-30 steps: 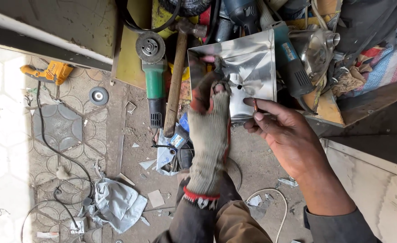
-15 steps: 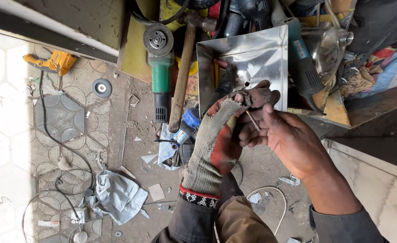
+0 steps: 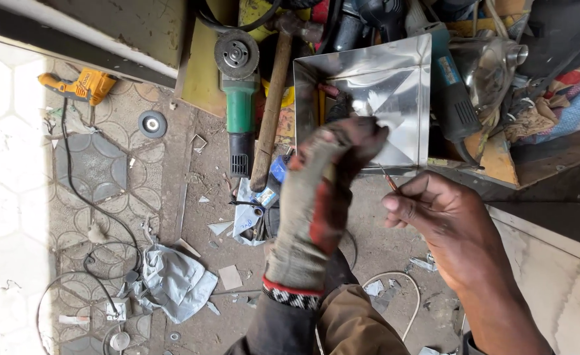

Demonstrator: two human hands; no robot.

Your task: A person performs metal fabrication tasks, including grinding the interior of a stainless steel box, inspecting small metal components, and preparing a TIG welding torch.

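Dusty tiled floor, littered with scraps and cable. Nearest, at the bottom edge, a knee in brown cloth, with a white wire looping beside it on the ground.

Above that, left hand in a worn grey and red glove, fingers curled over the near edge of a shiny sheet-metal tray; whether actually gripping the edge or only resting on it, cannot tell. Just beside it, bare right hand, fingers pinched shut on a thin rod, rod tip pointing up toward the tray's lower edge, close under it, between the two hands.

Left of the glove, crumpled foil and a small blue thing among paper bits.

Farther off, a green grinder lying lengthwise, disc end away, and a wooden hammer handle just beside it, touching the tray's left side or nearly so. Loose grinding disc on the tiles, and an orange tool with black cord at far left. Beyond the tray, a jumble of power tools and cloth.
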